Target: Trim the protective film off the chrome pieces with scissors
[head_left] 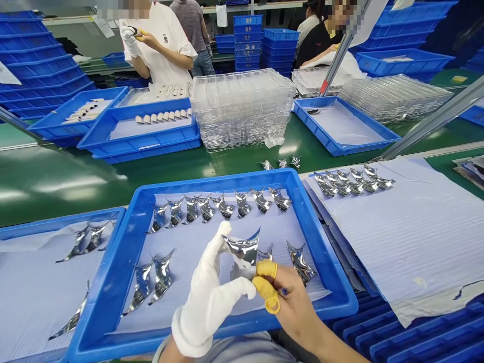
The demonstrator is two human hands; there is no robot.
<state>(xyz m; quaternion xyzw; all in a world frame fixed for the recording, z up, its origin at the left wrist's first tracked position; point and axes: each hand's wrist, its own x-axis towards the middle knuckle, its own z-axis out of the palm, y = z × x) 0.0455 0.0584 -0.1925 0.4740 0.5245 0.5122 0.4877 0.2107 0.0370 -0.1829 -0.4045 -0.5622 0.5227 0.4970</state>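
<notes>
Left hand (207,302), in a white cotton glove (227,295), and right hand (293,315), bare but for yellow rubber finger cots (266,269) on two fingers, work low over a blue plastic tray (212,182). Both hands stand narrow, together holding a mirror-bright curved metal piece (242,249) above the middle of the tray. A gloved fingertip meets its left point; the cots press near its lower right side. Fingers hide part of the contact.

The hold looks sound: only cloth and rubber reach the metal, and contact stays near the edges, leaving most of the polished face free. Such a surface likely marks easily, so a light pinch and a slow turn under the light should suit it, kept clear of the neighbouring pieces.

Rows of matching pieces (219,206) lie along the tray's far side, with another piece (300,263) just right of the held one and a pair (153,282) near the left wall. Left of the tray sits a second blue tray (56,225) holding more pieces; right of it, a white ribbed sheet (401,237) carries a further row. Beyond the far rim, a green desk (234,164) bears a stack of clear plastic trays (242,108).
</notes>
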